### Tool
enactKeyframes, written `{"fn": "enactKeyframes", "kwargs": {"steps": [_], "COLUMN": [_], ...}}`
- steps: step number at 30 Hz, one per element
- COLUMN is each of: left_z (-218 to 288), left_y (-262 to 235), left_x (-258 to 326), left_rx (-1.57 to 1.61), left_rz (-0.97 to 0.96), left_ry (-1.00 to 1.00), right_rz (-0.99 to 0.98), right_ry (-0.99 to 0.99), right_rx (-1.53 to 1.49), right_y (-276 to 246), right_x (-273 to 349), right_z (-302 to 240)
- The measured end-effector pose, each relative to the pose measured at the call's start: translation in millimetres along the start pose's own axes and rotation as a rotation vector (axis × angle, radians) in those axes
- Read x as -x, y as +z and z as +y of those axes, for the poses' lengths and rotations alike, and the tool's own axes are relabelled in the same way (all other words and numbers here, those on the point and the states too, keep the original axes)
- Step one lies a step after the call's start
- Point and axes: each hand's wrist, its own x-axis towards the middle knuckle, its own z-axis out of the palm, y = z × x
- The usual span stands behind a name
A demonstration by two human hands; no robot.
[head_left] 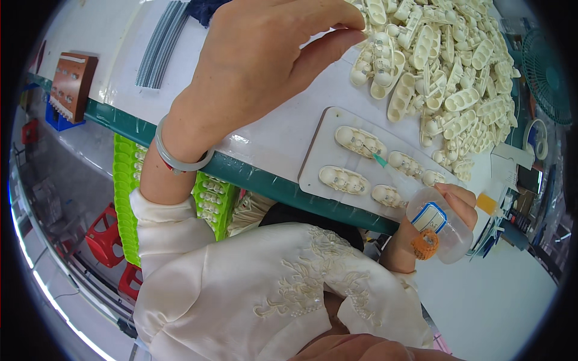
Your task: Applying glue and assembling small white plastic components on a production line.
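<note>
My left hand (259, 66) pinches 1 light, rigid cream plastic oval part (380, 57) by its edges; right hand (448, 207) grasps soft clear squeeze bottle (430, 219).

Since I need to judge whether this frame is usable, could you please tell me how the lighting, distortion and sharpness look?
Head view: even, bright light with soft shadows; glare on the white table near the green edge; strong fisheye bending, black corners; the left hand looms large and slightly soft, while the right hand, its clear bottle and the white board of cream parts look reasonably sharp.
</note>
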Motion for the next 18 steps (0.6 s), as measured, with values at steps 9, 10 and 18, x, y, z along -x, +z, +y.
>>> {"fn": "enactKeyframes", "kwargs": {"steps": [9,10,18], "left_z": [-3.1,-2.9,-3.7], "left_y": [-0.7,-0.8,-2.6], "left_x": [3.3,3.4,4.1], "left_rx": [0.0,-0.011,-0.013], "left_rz": [-0.067,-0.073,-0.114], "left_ry": [0.012,0.01,-0.006], "right_rz": [-0.088,-0.085,-0.04], "right_ry": [-0.041,-0.05,-0.014], "right_rx": [0.024,0.037,0.025], "right_y": [-0.5,2.0,2.9], "right_x": [1.8,0.4,1.8], "right_z": [1.2,-0.9,-0.3]}}
